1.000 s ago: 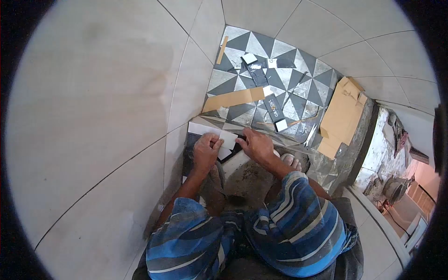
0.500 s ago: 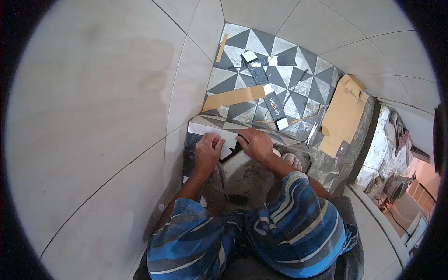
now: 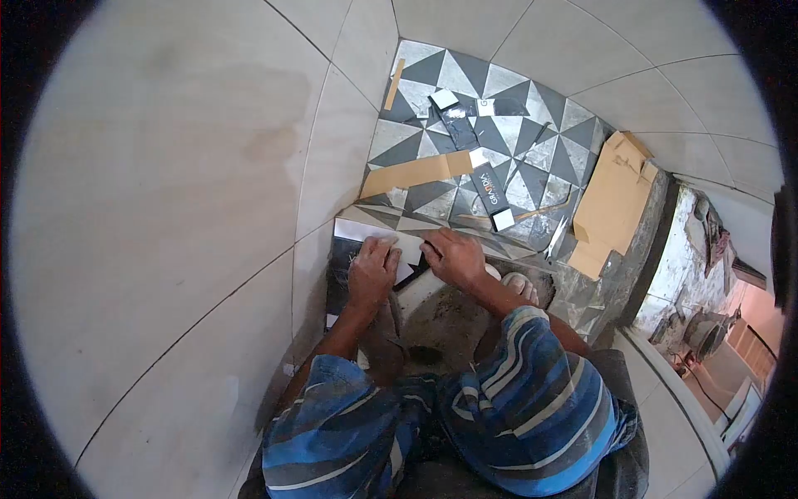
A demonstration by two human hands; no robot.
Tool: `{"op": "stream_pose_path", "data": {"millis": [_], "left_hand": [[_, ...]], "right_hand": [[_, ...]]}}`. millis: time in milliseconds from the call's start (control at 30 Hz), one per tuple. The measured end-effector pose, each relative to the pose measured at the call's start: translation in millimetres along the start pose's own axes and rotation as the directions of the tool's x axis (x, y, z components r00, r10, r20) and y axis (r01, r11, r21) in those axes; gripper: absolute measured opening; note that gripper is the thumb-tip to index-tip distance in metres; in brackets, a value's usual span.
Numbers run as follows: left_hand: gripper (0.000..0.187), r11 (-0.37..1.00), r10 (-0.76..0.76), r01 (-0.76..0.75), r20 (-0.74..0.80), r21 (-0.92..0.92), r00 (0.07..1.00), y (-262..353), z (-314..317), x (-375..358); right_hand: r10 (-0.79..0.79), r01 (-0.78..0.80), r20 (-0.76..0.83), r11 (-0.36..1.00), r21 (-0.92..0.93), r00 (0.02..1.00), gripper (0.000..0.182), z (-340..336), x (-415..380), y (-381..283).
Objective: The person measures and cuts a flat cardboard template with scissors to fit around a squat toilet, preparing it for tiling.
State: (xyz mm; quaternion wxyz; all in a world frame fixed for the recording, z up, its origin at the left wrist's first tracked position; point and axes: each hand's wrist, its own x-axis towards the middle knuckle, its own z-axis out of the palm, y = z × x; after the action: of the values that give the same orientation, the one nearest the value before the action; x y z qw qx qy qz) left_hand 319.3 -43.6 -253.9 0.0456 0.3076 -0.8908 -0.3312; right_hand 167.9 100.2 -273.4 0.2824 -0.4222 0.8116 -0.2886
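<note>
A white piece (image 3: pixel 407 247) lies at the foot of the patterned step, between my two hands. My left hand (image 3: pixel 373 268) rests on its left part with the fingers bent and pressed down. At its right end is my right hand (image 3: pixel 453 256), fingers curled at the edge; what they pinch, if anything, is too small to make out. A dark sheet with white edges (image 3: pixel 339 258) lies under and left of my left hand. Just below the white piece runs a pale rounded rim (image 3: pixel 422 287) around a dirty hollow.
Brown cardboard (image 3: pixel 613 204) lies at the right of the patterned tile floor (image 3: pixel 416 60). A cardboard strip (image 3: pixel 416 173), a black printed strip (image 3: pixel 490 191) and scissors (image 3: pixel 557 239) are ahead. Tiled walls (image 3: pixel 199 208) stand left and ahead. My foot (image 3: pixel 521 287) is right of my right hand.
My left hand's fingers have shifted slightly and bent over the white piece, which now appears flatter against the dark sheet. My right hand has barely moved.
</note>
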Motion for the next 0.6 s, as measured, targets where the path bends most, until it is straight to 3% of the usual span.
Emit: {"op": "stream_pose_path", "data": {"millis": [133,333,600], "left_hand": [[0.027,0.998,-0.057,0.059,0.067,-0.016,0.996,0.1,-0.5,-1.5],[0.028,0.998,-0.021,0.018,0.050,0.061,0.999,5.0,-2.3,-0.8],[0.030,0.999,-0.039,0.037,0.087,0.029,0.995,4.7,-1.0,-0.8]], "right_hand": [[-0.040,0.040,-0.036,0.999,-0.005,0.999,0.021,2.4,-1.2,2.1],[-0.040,0.039,-0.014,0.999,-0.035,0.999,0.021,4.3,-2.2,5.1],[0.000,0.000,-0.009,0.999,-0.033,1.000,0.021,1.7,-2.6,2.4]]}}
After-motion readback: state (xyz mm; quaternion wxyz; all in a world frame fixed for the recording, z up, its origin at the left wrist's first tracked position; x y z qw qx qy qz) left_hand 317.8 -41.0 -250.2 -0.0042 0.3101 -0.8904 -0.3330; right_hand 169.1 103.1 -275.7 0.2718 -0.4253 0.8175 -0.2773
